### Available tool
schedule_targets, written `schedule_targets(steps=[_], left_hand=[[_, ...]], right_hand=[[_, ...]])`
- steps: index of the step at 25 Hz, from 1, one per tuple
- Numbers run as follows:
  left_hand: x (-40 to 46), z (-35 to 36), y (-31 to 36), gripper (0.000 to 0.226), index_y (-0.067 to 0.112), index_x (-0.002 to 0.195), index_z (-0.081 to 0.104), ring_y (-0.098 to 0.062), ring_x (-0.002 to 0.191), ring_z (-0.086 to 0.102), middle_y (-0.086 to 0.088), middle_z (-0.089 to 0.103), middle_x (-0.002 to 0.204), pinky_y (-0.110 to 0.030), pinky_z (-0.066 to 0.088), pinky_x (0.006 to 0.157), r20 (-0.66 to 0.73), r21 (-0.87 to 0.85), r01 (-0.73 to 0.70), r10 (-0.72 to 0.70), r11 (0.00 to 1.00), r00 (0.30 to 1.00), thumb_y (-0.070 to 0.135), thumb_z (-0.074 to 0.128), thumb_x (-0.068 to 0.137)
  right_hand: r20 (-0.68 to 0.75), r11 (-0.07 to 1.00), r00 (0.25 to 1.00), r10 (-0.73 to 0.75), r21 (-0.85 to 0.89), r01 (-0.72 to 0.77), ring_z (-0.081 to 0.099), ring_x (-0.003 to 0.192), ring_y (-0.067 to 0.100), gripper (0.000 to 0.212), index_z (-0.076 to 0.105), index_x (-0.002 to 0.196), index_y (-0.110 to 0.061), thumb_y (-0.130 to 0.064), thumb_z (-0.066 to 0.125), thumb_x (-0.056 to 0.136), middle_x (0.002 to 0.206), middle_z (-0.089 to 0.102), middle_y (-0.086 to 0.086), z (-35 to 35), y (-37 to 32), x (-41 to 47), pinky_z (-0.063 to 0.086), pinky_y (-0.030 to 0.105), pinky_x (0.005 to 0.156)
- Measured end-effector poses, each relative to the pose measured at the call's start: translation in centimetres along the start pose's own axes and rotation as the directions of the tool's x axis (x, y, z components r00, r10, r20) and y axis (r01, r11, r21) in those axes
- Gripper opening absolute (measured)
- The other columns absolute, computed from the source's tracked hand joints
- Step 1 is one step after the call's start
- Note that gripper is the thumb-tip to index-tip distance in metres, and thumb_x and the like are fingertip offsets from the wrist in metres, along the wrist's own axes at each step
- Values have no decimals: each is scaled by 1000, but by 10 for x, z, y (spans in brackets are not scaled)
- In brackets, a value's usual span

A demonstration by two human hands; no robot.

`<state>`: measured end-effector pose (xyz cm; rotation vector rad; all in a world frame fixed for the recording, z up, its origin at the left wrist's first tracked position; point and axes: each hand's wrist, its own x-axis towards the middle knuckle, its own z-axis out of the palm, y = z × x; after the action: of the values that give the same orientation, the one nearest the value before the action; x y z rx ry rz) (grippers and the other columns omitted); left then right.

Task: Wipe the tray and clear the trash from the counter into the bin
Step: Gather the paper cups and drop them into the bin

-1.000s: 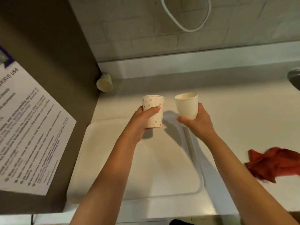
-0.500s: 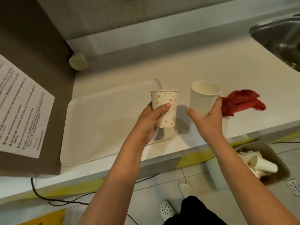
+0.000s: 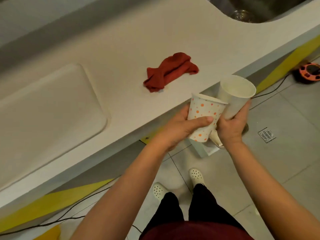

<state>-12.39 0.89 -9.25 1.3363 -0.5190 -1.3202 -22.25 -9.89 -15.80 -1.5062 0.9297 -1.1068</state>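
Worktop (image 3: 121, 40) runs diagonally; tray (image 3: 43, 110) lies at its left end, sink (image 3: 259, 9) at far right corner. Red cloth (image 3: 170, 71) sits mid-worktop nr front edge. Past that edge, over floor: left hand (image 3: 181, 129) wrapped round dotted cup (image 3: 204, 116), right hand (image 3: 232, 125) wrapped round plain cup (image 3: 237, 96), cups touching.

tray (image 3: 48, 108) on counter (image 3: 121, 40), left part; cloth (image 3: 170, 71) on counter, right of tray, apart from it; sink (image 3: 259, 9) set in counter, far right; two cups (image 3: 204, 116) side by side past counter's near edge, over floor (image 3: 285, 161); drain grate (image 3: 266, 134) in floor, right of cups
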Motion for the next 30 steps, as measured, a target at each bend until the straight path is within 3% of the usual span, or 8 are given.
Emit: schedule_targets(steps=[2, 6, 10, 14, 19, 22, 26, 30], left_hand=[[25, 32, -24, 45, 21, 111, 51, -5, 84, 65, 5, 64, 99, -22, 55, 74, 30, 5, 99, -99, 995, 995, 16, 73, 71], [68, 66, -87, 31, 30, 102, 53, -10, 88, 64, 3, 65, 102, -33, 54, 79, -45, -43, 331, -333, 943, 942, 23, 71, 77], [94, 74, -152, 42, 19, 122, 47, -17, 88, 61, -4, 62, 104, -38, 53, 77, -173, -41, 607, -604, 794, 778, 37, 62, 86], [119, 78, -190, 56, 14, 130, 44, -25, 100, 59, -10, 60, 117, -39, 52, 78, -208, -58, 766, -758, 640, 618, 42, 61, 85], [154, 82, -198, 54, 12, 134, 41, -26, 104, 57, -10, 56, 117, -43, 49, 89, -232, -124, 766, -769, 631, 596, 35, 60, 87], [180, 82, -194, 56, 15, 135, 39, -26, 105, 57, -9, 56, 121, -42, 49, 89, -280, -99, 738, -730, 668, 623, 35, 60, 87], [212, 83, -178, 62, 16, 138, 38, -25, 109, 54, -8, 52, 134, -42, 46, 89, -299, -63, 700, -683, 712, 667, 39, 61, 85], [214, 72, -174, 80, 23, 148, 20, -34, 139, 27, -6, 24, 154, -53, 21, 111, -267, -113, 772, -767, 626, 583, 56, 55, 83]], right_hand=[[-69, 993, 992, 105, -54, -109, 52, 96, -4, 77, 40, 125, 6, -39, 64, 67, 108, 52, 0, -40, 32, 8, 43, 17, 86], [-34, 883, 927, 373, -294, -366, 52, 103, 16, 71, 45, 131, -14, -34, 71, 68, 115, 55, 1, -111, 100, 9, 46, 30, 82], [38, 627, 714, 700, -512, -587, 56, 104, 28, 71, 42, 135, -15, -34, 71, 73, 121, 55, 9, -155, 154, -3, 44, 32, 72], [46, 458, 563, 825, -638, -619, 55, 96, 28, 66, 38, 136, -11, -32, 68, 81, 124, 52, 15, -167, 185, -3, 50, 38, 75], [14, 464, 574, 819, -606, -647, 56, 99, 29, 62, 36, 134, -8, -31, 64, 85, 124, 52, 16, -160, 207, 17, 44, 33, 72], [6, 480, 598, 801, -603, -637, 54, 107, 29, 63, 36, 135, -10, -31, 65, 84, 125, 52, 14, -150, 215, 35, 42, 32, 73], [13, 528, 643, 766, -583, -617, 49, 100, 22, 64, 36, 135, -9, -30, 66, 83, 126, 51, 12, -133, 220, 56, 40, 26, 68], [26, 447, 600, 799, -694, -565, 47, 116, 33, 79, 34, 135, -12, -46, 67, 71, 129, 46, 13, -129, 226, 53, 45, 48, 95]])
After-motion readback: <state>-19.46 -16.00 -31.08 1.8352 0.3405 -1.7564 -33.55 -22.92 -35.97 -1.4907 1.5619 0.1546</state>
